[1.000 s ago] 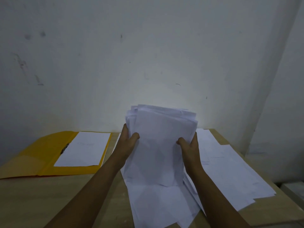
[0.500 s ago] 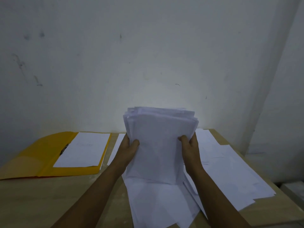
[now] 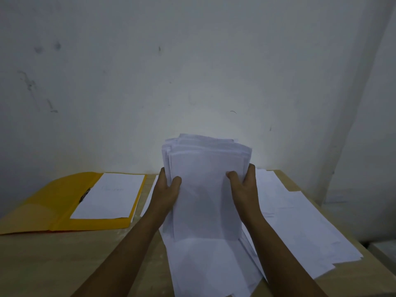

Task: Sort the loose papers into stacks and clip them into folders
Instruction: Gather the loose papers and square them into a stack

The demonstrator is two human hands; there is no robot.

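Note:
A thick stack of white papers [image 3: 206, 189] stands upright on its lower edge in the middle of the table. My left hand [image 3: 167, 189] grips its left side, thumb on the front. My right hand [image 3: 244, 185] grips its right side the same way. Under the stack lie more loose white sheets [image 3: 210, 266], spreading toward me. An open yellow folder [image 3: 53, 202] lies at the left with a white sheet [image 3: 111, 195] inside and a dark metal clip [image 3: 85, 195] along its spine.
More loose white papers [image 3: 300, 224] cover the right part of the wooden table [image 3: 64, 260]. A white wall [image 3: 192, 71] rises right behind the table. The table's right edge drops off near a pale box [image 3: 385, 249].
The upright stack dropped a little and then rose again between my hands. Its top edges look more even. My grips stay on both sides.

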